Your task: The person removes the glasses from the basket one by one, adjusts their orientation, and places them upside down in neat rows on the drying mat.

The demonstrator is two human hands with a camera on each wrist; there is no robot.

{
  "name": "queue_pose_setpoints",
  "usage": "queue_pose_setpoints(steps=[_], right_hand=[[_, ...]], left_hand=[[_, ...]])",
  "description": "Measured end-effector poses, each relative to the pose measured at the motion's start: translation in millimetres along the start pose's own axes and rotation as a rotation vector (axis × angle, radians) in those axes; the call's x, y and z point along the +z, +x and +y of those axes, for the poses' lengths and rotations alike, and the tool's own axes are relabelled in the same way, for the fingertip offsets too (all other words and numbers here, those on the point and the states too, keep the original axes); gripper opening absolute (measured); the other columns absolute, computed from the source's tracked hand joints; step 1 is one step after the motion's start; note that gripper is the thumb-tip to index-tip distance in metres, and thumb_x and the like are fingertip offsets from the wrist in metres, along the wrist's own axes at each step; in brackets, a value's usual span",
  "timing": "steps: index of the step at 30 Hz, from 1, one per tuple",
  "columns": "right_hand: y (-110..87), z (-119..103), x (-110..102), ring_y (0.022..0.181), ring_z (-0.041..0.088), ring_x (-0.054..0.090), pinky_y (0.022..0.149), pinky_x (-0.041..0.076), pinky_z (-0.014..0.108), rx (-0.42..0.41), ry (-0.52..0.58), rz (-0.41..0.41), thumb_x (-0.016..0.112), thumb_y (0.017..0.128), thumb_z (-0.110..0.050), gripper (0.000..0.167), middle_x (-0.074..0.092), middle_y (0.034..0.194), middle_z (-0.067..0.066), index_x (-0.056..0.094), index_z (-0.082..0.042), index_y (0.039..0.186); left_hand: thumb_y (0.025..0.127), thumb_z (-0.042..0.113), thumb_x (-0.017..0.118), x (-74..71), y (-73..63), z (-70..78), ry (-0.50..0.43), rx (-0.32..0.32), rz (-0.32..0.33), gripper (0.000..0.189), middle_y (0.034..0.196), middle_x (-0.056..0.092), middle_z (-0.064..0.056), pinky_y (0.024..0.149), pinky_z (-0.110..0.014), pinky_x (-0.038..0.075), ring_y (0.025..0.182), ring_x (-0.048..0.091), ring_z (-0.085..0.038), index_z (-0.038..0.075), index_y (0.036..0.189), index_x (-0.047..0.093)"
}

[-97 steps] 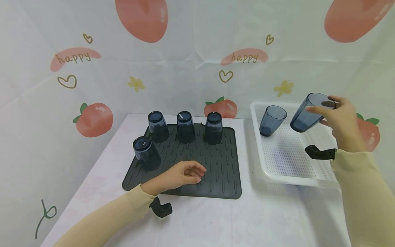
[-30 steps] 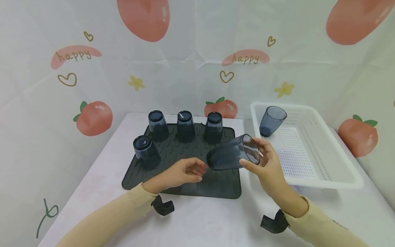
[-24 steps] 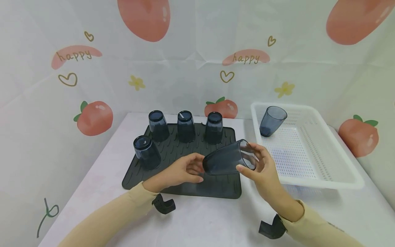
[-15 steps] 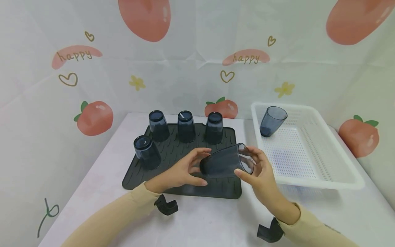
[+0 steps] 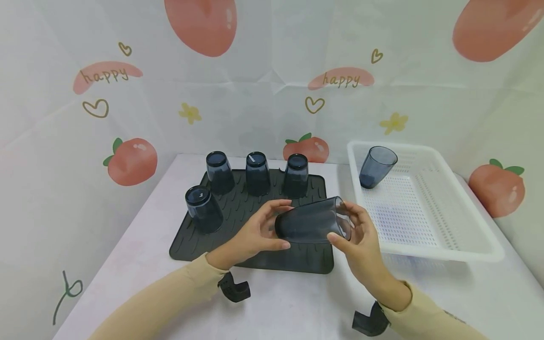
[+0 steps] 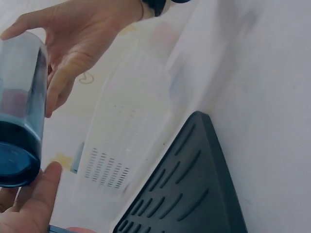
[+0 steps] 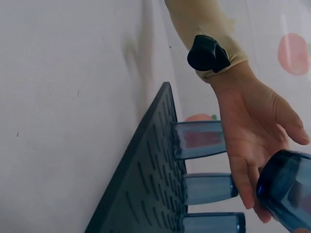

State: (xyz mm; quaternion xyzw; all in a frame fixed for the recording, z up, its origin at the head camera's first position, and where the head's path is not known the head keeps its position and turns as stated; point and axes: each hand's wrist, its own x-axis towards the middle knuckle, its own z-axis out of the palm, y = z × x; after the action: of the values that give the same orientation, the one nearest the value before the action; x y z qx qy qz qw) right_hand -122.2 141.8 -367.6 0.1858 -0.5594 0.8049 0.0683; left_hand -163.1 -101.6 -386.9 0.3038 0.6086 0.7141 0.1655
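Observation:
A blue-tinted drinking glass lies sideways in the air over the black ribbed drying mat, base to the left and mouth to the right. My right hand grips it near the rim, thumb in front and fingers behind. My left hand curves loosely around its base; the thumb stands apart from the glass in the right wrist view. In the left wrist view, left fingers are right at the base. Several upside-down glasses stand on the mat, one of them at front left.
To the right stands a white perforated basket, with one glass leaning upright in its back left corner. Three upturned glasses, including a middle one, line the mat's back edge. A printed cloth hangs behind the table.
My right hand has brought the glass from the basket leftward and down over the mat, tipping it sideways. My left hand has spread its thumb and fingers around the glass's base.

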Motion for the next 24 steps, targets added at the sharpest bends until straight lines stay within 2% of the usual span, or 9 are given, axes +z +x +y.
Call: queue_pose_setpoints(steps=[9,13,19,24], right_hand=[[-0.3,0.2,-0.1,0.118,0.016,0.052,0.096,0.048,0.021,-0.029,0.099,-0.025,0.068,0.081,0.011,0.060,0.046,0.129,0.010,0.038,-0.004,0.131],[-0.1,0.3,0.4,0.117,0.016,0.054,0.096,0.049,0.022,-0.054,0.132,-0.032,0.069,0.082,0.009,0.058,0.047,0.128,0.010,0.039,-0.003,0.131],[-1.1,0.0,1.8,0.116,0.017,0.055,0.095,0.050,0.022,-0.053,0.150,-0.033,0.070,0.083,0.005,0.058,0.048,0.128,0.010,0.038,-0.003,0.131],[-1.3,-0.7,1.1,0.110,0.014,0.056,0.085,0.054,0.022,-0.017,0.168,-0.034,0.069,0.085,0.004,0.057,0.047,0.127,0.009,0.037,-0.004,0.131]], left_hand=[[0.081,-0.008,0.072,3.5,0.9,-2.2,-0.032,0.027,0.050,0.079,0.144,0.037,-0.014,0.093,-0.033,0.053,0.128,0.049,-0.021,-0.002,0.145,0.028],[0.081,-0.010,0.071,5.3,1.6,-2.0,-0.043,0.046,0.054,0.076,0.144,0.037,-0.013,0.093,-0.030,0.053,0.127,0.049,-0.020,0.000,0.145,0.031],[0.081,0.001,0.076,8.3,3.3,-1.9,-0.071,0.047,0.039,0.076,0.141,0.040,-0.010,0.095,-0.030,0.052,0.125,0.048,-0.019,0.000,0.144,0.032],[0.081,0.004,0.077,10.0,4.4,-3.2,-0.071,0.075,0.052,0.074,0.137,0.043,-0.007,0.095,-0.030,0.052,0.123,0.049,-0.019,-0.004,0.141,0.034]])
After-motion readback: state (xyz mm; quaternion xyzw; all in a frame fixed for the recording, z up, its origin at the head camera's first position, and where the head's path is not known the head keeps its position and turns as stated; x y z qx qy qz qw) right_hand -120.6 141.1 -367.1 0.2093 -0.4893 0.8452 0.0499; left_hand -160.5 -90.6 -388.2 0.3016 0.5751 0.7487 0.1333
